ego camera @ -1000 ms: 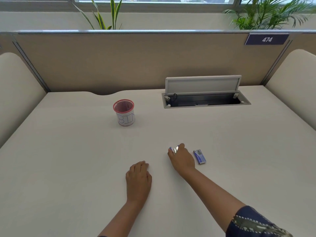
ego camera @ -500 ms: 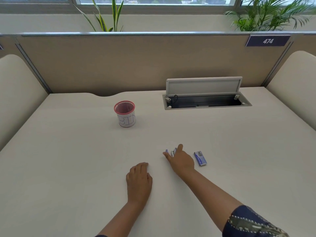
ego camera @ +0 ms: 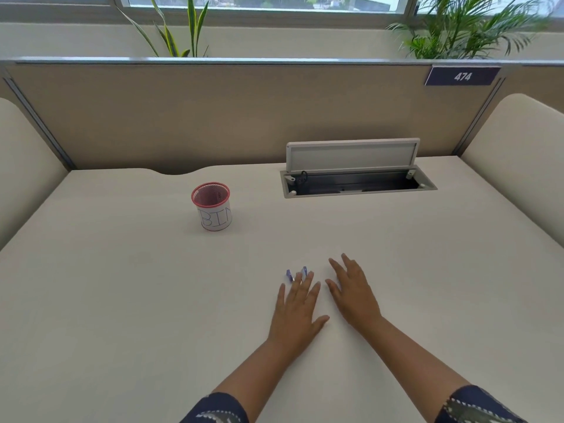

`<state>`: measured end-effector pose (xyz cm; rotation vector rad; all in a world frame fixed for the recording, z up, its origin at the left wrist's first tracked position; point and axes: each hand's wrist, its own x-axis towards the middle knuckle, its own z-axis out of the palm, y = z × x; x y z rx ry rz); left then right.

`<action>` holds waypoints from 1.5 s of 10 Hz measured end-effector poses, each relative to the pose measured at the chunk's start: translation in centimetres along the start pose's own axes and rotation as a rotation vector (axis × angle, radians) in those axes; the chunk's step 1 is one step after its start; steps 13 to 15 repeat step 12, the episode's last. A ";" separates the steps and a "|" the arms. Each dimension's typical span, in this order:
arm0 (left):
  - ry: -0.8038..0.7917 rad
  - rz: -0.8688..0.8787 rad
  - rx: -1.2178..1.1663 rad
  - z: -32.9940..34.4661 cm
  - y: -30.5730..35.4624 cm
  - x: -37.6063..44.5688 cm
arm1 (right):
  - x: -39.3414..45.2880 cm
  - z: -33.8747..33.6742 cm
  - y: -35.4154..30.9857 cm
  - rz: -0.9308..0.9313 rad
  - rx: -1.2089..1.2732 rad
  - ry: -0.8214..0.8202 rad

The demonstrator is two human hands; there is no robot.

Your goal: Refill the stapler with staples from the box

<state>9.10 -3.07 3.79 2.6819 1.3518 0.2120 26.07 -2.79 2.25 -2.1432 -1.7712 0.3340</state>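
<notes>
both hands spread flat, empty: left hand (ego camera: 297, 312) fingertips reaching small purple stapler (ego camera: 295, 274) probably to steady it, right hand (ego camera: 354, 293) likely covering staple box

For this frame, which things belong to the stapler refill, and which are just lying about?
Part of the job:
- stapler, partly under the left fingertips
- left hand, flat and open
- right hand, flat and open
- staple box: not visible

Just lying about:
- red mesh cup marked BIN
- open cable hatch
- number plate
- plants
</notes>
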 end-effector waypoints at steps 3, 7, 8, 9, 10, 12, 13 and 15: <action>0.011 0.010 -0.066 0.8 -1.9 -2.4 | -0.8 2.2 -2.2 -0.021 -0.046 -0.023; 0.078 0.003 -0.131 0.6 -1.8 -2.6 | -1.2 2.5 -3.0 -0.103 -0.066 0.031; 0.075 0.003 -0.127 0.8 -2.1 -2.6 | -1.3 2.3 -2.9 -0.129 -0.108 0.053; 0.071 0.001 -0.111 0.3 -2.7 -1.8 | -1.1 1.6 -3.1 -0.153 -0.134 0.084; 0.133 -0.003 -0.061 -1.5 -3.4 -0.5 | -0.3 0.2 -3.6 -0.178 -0.157 0.121; 0.227 -0.053 0.025 -6.2 -5.2 3.8 | 3.3 -4.5 -5.8 -0.181 -0.159 0.242; 0.227 -0.053 0.025 -6.2 -5.2 3.8 | 3.3 -4.5 -5.8 -0.181 -0.159 0.242; 0.227 -0.053 0.025 -6.2 -5.2 3.8 | 3.3 -4.5 -5.8 -0.181 -0.159 0.242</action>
